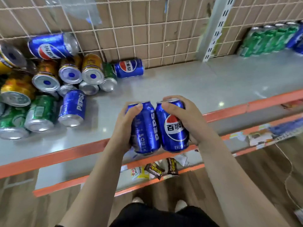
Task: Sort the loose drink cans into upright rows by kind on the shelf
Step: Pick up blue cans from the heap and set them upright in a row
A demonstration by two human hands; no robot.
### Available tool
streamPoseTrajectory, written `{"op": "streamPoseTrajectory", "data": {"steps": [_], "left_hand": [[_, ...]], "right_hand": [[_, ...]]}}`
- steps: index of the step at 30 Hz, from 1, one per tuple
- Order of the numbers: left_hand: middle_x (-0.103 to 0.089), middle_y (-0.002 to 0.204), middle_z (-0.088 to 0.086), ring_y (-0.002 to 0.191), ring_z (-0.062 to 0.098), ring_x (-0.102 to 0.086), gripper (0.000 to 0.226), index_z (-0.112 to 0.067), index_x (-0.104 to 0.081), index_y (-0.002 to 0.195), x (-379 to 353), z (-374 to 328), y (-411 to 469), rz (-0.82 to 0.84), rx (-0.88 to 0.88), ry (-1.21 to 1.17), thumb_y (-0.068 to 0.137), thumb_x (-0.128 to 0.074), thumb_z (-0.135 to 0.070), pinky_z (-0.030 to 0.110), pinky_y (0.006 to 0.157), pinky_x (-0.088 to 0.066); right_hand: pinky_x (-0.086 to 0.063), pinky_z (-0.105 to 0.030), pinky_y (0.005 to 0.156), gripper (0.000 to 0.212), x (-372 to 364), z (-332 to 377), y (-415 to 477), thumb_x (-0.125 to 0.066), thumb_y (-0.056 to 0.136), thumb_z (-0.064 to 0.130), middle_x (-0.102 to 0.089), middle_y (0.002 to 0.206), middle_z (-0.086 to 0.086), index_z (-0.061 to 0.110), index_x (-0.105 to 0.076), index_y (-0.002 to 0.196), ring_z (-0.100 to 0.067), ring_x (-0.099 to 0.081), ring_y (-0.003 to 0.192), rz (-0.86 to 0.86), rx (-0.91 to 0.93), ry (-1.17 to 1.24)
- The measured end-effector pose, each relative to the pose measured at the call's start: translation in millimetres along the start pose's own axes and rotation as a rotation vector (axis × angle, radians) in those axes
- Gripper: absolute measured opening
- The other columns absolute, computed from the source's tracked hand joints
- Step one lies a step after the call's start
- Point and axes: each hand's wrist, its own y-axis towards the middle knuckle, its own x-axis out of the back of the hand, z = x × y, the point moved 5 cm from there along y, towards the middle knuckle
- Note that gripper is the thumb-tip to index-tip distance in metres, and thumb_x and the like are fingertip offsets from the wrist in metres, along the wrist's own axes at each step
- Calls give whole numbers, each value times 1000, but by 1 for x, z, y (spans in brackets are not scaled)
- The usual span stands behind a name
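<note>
Blue aluminium fills both your palms: your left hand (126, 122) is wrapped round one Pepsi can (146, 133) with the lettering facing you, thumb curled over its top rim. Your right hand (182, 118) clasps a second Pepsi can (173, 130) the same way, globe logo outward. Both grips are closed firmly on the can bodies. The two cans touch side by side, upright with a slight lean, over the orange lip (229, 112) at the front of the shelf (180, 82). To set them well, hold them together and carry them right, where green cans (268, 38) stand in an upright row against the wire grid back (147, 30). Blue cans (296, 38) stand just beside those at the frame edge, which looks like the place for this kind. Lower the bases flat before loosening your fingers, so neither can tips. Off to the left is the heap of loose cans (49, 89), gold, green and blue, most on their sides. One more lone blue can (129, 68) lies near the back.
</note>
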Motion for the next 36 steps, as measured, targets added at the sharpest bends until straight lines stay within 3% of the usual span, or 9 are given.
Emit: {"op": "streamPoseTrajectory", "data": {"steps": [4,9,13,16,19,22,29,33,36], "left_hand": [[-60,119,26,105,43,-61,99,1,-47,124,-87,28,-2,189,48,45,54,-78,-61,57,88,-51],[-66,91,13,85,32,-64,48,-15,-62,93,-207,68,-13,280,65,93,54,-80,-36,51,82,-51],[-68,78,6,76,27,-62,44,-15,-67,84,-284,97,-15,289,82,81,45,-77,-33,45,82,-49],[-68,85,8,77,24,-63,52,-8,-67,97,-331,119,-21,325,192,26,50,-72,-31,38,79,-51],[-66,87,9,74,24,-63,46,-12,-64,99,-372,141,-26,375,351,15,60,-67,-35,34,75,-52],[-68,74,4,62,19,-65,45,-17,-64,86,-415,155,-22,464,393,69,45,-71,-36,33,69,-53],[-66,77,6,66,19,-66,31,-15,-60,87,-507,173,33,581,306,101,65,-71,-33,32,67,-55],[-57,98,21,87,31,-57,58,-11,-58,100,-561,173,81,587,294,98,52,-76,-37,43,82,-48],[-60,105,24,83,30,-62,78,-6,-54,116,-593,175,110,544,319,92,49,-76,-38,40,77,-53]], "right_hand": [[-55,-33,70,48,85,-10,-36,-75,57,39,-71,79,3,18,-64,99,-15,-68,72,-149,2,45],[-54,-35,73,58,205,-24,-89,-74,52,51,-72,82,-2,15,-67,96,-19,-68,75,-334,12,0],[-52,-37,75,45,288,-34,-130,-76,59,45,-71,85,-3,17,-65,93,-23,-68,79,-469,17,-7],[-52,-37,76,27,337,-40,-152,-78,68,34,-70,80,0,21,-63,87,-21,-67,77,-554,1,40],[-54,-41,81,48,374,-48,-164,-75,55,47,-71,84,0,22,-63,93,-22,-69,81,-623,-33,45],[-55,-47,85,61,407,-55,-167,-75,50,53,-73,87,-2,19,-64,99,-24,-70,82,-666,-54,69],[-57,-42,80,33,499,-53,-145,-78,72,32,-73,81,0,15,-64,97,-20,-71,74,-746,-67,78],[-56,-47,83,52,555,-40,-115,-78,59,43,-74,87,-3,16,-62,100,-24,-71,79,-752,-79,55],[-55,-50,85,59,595,-34,-97,-77,53,49,-73,89,-2,19,-61,101,-24,-71,81,-757,-96,57]]}}
